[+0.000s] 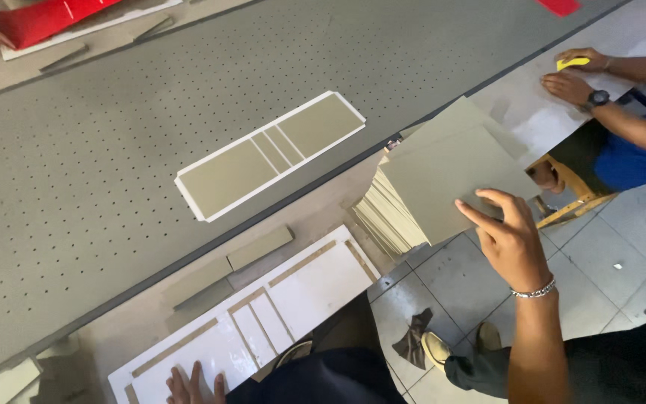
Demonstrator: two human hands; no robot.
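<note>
head view: my right hand (514,241) rests spread fingers on the top grey-green square cardboard sheet (450,183) of the stack, which lies up-left of my wrist. my left hand (192,383) presses flat, fingers open and gripping nothing, on the white glossy cut panel (308,288).

No packages, labels, signs, screens

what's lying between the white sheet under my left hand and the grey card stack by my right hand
In the head view, only bare table edge separates the white sheet from the card stack.
</note>
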